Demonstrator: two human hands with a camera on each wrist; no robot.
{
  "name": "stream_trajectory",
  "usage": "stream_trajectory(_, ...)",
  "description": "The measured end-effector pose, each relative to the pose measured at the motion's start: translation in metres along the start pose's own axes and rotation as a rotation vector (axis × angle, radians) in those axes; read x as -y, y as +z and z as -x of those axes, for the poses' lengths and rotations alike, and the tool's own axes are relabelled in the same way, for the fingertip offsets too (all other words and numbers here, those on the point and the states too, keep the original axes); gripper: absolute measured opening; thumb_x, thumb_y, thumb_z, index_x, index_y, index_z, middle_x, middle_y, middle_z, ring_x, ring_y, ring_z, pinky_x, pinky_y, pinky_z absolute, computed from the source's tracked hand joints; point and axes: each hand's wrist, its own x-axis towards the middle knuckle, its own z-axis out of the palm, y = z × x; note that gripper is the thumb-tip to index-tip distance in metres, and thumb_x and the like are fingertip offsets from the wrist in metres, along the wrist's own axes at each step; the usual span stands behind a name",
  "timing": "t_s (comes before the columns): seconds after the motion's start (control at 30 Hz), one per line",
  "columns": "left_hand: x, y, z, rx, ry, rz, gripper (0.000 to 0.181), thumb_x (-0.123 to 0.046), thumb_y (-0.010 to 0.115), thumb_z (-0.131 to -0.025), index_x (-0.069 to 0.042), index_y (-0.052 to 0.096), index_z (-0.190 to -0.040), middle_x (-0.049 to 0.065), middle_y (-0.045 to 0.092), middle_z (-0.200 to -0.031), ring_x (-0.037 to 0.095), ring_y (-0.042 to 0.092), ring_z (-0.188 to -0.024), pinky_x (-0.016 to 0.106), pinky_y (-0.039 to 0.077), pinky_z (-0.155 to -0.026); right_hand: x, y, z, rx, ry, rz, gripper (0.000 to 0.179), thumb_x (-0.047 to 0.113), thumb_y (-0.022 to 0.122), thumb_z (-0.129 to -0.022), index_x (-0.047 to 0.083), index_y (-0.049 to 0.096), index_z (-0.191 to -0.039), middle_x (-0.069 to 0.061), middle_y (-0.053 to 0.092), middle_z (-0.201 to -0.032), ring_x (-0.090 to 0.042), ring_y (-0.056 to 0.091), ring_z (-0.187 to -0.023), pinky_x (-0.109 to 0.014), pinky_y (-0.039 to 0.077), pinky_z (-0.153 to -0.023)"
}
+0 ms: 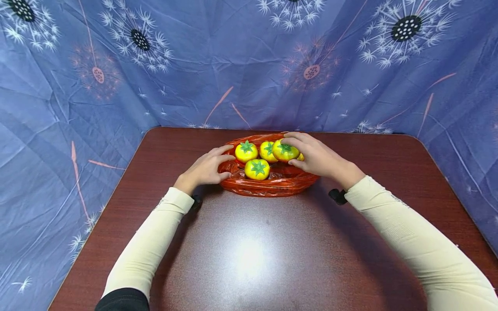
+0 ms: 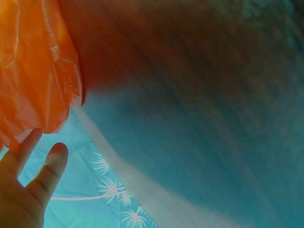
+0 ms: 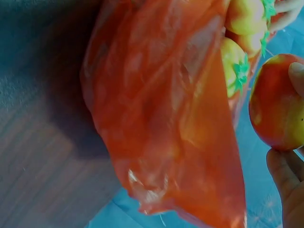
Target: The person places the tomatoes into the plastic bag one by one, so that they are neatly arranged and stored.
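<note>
A red plastic bag [image 1: 268,188] lies spread open at the far side of the table, with several yellow tomatoes [image 1: 257,169] in it, each bearing a green star-shaped calyx. My right hand [image 1: 317,156] holds one yellow tomato [image 3: 275,102] between thumb and fingers, above the bag's right part. In the right wrist view this tomato hangs apart from the others and looks partly red. At the bag's left rim, my left hand [image 1: 208,167] has its fingers spread, with fingertips at the plastic; it grips no tomato. The left wrist view shows that hand [image 2: 23,185] beside the bag's side.
The dark brown table [image 1: 218,242] has a bright light reflection near its middle. Behind it hangs a blue cloth [image 1: 241,65] with dandelion prints, which also runs down both sides.
</note>
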Motion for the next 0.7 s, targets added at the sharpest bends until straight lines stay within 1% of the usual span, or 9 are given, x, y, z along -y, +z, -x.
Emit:
stream_trajectory(0.17,-0.001,-0.001,0.0,0.013,-0.017,-0.001,0.053,-0.03,0.07,-0.084,-0.01,0.063,-0.132,0.01,0.037,-0.159,0.033,0.038,-0.145,0.046,0.032,-0.121,-0.002,0.009,0.002,0.029,0.006,-0.015,0.058,0.014,0.077,-0.085,0.006,0.054,-0.138,-0.018,0.051,-0.144,-0.037,0.049,-0.133,-0.053,0.043,-0.109)
stream_trajectory(0.27,-0.001,-0.001,0.0,0.012,-0.015,-0.001,0.053,-0.03,0.07,-0.084,-0.009,0.063,-0.132,0.01,0.037,-0.159,0.034,0.038,-0.145,0.047,0.032,-0.12,-0.002,0.014,0.003,0.037,0.009,-0.019,0.057,0.015,0.076,-0.086,0.005,0.054,-0.138,-0.017,0.052,-0.143,-0.036,0.049,-0.133,-0.052,0.044,-0.108)
stream_trajectory(0.5,0.0,0.001,0.0,0.01,-0.007,0.003,0.053,-0.029,0.07,-0.084,-0.008,0.063,-0.132,0.011,0.037,-0.16,0.034,0.038,-0.145,0.047,0.032,-0.12,-0.002,0.025,0.005,0.054,0.0,-0.018,0.056,0.017,0.074,-0.087,0.006,0.054,-0.138,-0.018,0.051,-0.144,-0.036,0.048,-0.135,-0.053,0.041,-0.112)
stream_trajectory(0.7,0.002,0.002,-0.001,0.008,-0.003,0.002,0.053,-0.03,0.07,-0.084,-0.009,0.063,-0.132,0.01,0.037,-0.16,0.033,0.039,-0.145,0.047,0.032,-0.12,-0.004,0.035,0.009,0.055,-0.011,-0.023,0.056,0.014,0.076,-0.085,0.005,0.055,-0.136,-0.017,0.055,-0.138,-0.035,0.053,-0.129,-0.051,0.045,-0.108)
